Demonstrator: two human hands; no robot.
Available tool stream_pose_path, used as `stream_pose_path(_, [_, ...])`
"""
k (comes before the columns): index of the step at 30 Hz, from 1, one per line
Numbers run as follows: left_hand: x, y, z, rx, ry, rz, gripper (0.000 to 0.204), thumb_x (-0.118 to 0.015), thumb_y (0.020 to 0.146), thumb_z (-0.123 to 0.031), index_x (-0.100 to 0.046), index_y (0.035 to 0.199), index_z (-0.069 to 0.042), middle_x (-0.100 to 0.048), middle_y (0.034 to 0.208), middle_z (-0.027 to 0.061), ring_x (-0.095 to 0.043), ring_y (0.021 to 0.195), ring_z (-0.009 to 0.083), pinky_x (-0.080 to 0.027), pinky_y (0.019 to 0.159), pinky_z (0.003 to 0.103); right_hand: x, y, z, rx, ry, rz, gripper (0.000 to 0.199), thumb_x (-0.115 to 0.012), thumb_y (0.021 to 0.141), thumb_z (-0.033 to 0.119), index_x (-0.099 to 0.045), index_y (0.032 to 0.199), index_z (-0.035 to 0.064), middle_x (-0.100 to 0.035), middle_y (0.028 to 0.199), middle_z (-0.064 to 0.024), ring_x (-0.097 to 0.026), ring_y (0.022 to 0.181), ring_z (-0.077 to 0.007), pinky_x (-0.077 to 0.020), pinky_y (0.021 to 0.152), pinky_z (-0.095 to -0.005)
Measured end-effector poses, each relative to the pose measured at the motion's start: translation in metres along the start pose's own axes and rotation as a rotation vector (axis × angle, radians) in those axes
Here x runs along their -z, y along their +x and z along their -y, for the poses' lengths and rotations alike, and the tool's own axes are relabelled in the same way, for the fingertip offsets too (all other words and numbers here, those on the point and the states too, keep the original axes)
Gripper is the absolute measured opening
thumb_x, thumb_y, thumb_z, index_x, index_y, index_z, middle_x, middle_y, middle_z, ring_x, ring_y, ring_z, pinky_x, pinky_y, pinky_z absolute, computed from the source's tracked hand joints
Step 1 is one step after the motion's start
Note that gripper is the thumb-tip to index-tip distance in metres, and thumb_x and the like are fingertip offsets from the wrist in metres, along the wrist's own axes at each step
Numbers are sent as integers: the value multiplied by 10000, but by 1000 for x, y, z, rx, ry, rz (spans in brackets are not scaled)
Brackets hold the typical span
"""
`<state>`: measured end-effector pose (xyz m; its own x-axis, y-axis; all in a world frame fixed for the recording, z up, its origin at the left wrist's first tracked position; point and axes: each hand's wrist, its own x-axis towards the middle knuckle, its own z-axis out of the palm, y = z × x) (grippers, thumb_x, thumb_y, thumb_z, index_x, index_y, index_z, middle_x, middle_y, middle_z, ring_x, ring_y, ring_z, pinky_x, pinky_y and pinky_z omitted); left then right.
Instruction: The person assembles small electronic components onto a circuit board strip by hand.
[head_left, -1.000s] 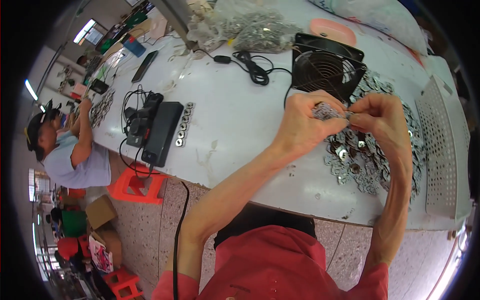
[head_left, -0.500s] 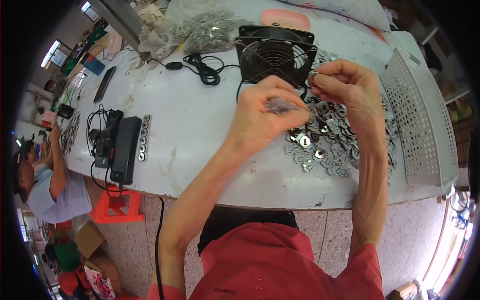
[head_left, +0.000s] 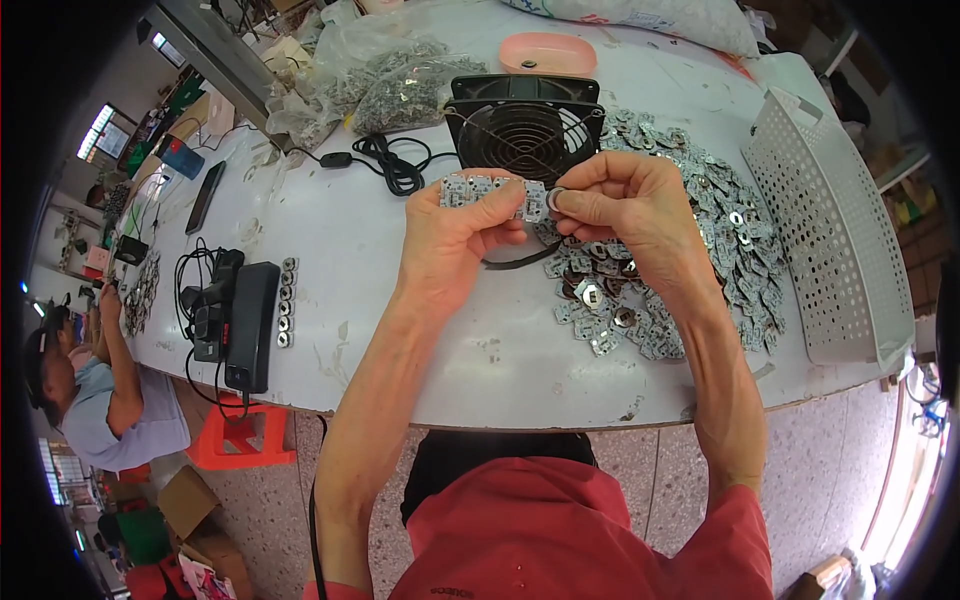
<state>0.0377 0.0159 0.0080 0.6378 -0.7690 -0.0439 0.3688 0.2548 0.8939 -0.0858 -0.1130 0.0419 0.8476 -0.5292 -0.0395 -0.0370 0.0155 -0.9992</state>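
Note:
My left hand (head_left: 440, 245) is closed on a strip of small grey circuit boards (head_left: 470, 187), held level above the table with the thumb across its front. My right hand (head_left: 640, 210) pinches a small round silvery disc (head_left: 553, 199) between thumb and fingertips, right by the strip's right end. Whether disc and strip touch, I cannot tell. Below and right of my hands spreads a pile of similar grey boards (head_left: 735, 285), some bearing round metal pieces. Just beyond both hands stands a black fan (head_left: 525, 135) with a wire guard.
A white perforated basket (head_left: 835, 240) borders the pile on the right. Farther back are a pink dish (head_left: 548, 52) and plastic bags of small parts (head_left: 400, 95). Leftward lie a coiled cable (head_left: 395, 170), a row of small parts (head_left: 287, 300) and a black power strip (head_left: 252, 325). Another person (head_left: 110, 390) works far left.
My left hand has moved left, and the strip now faces me, flat and level. My right hand has come left and down, bringing the disc to the strip's end. The view has shifted slightly.

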Motion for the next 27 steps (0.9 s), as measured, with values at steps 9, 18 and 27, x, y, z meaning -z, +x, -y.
stream_pose_path(9, [-6, -2, 1, -13, 31, -1, 208, -730, 730, -86, -627, 876, 23, -627, 752, 74, -592, 622, 137, -517, 549, 264, -1, 2, -8, 8, 25, 2, 148, -663, 745, 15, -636, 869, -62, -646, 710, -97, -624, 618, -119, -493, 555, -198])
stream_pose_path(18, [-6, -4, 4, -39, 56, -21, 168, -720, 735, -68, -632, 847, 22, -628, 732, 77, -597, 611, 140, -526, 542, 262, 0, 8, -16, 54, 54, 74, 136, -679, 745, 5, -644, 864, -49, -648, 726, -99, -634, 626, -132, -519, 577, -209])
stream_pose_path(27, [-11, -4, 0, -45, -36, 39, 194, -691, 773, -99, -622, 894, 35, -632, 789, 91, -609, 654, 148, -540, 584, 278, 1, 6, -10, 32, 46, 42, 120, -669, 754, 15, -644, 857, -42, -645, 724, -92, -623, 612, -125, -517, 583, -209])
